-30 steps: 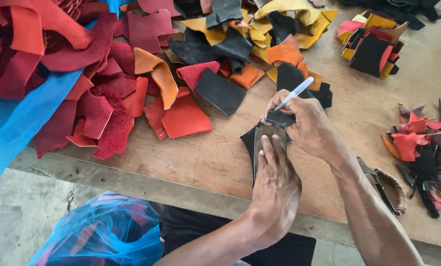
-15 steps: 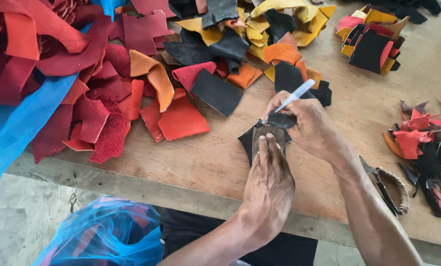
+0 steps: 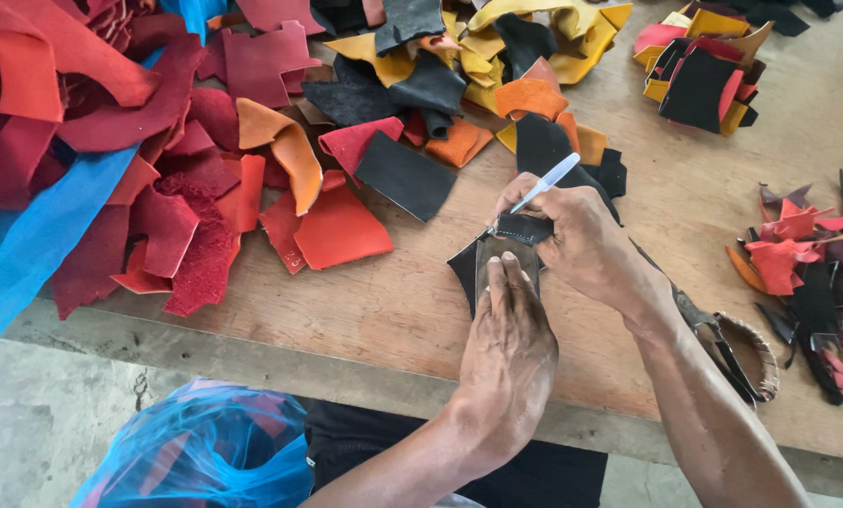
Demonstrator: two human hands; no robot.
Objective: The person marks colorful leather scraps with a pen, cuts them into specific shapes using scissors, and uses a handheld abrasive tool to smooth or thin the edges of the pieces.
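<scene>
My left hand (image 3: 508, 350) presses flat on a small brown template (image 3: 495, 256) that lies on a black leather piece (image 3: 466, 263) on the wooden table (image 3: 365, 301). My right hand (image 3: 577, 240) grips a white pen (image 3: 542, 185), its tip touching the top edge of the template. The fingers of both hands hide much of the black piece.
Red, orange and maroon leather scraps (image 3: 158, 188) are heaped at left beside blue plastic sheet (image 3: 26, 245). Yellow and black scraps (image 3: 497, 66) lie at the back, stacked pieces (image 3: 704, 71) far right, more scraps (image 3: 807, 263) at right. Scissors (image 3: 732, 343) lie under my right forearm. A blue bag (image 3: 196, 452) sits below the table edge.
The pen tip has shifted slightly along the template's top edge. My left hand stays pressed on the template.
</scene>
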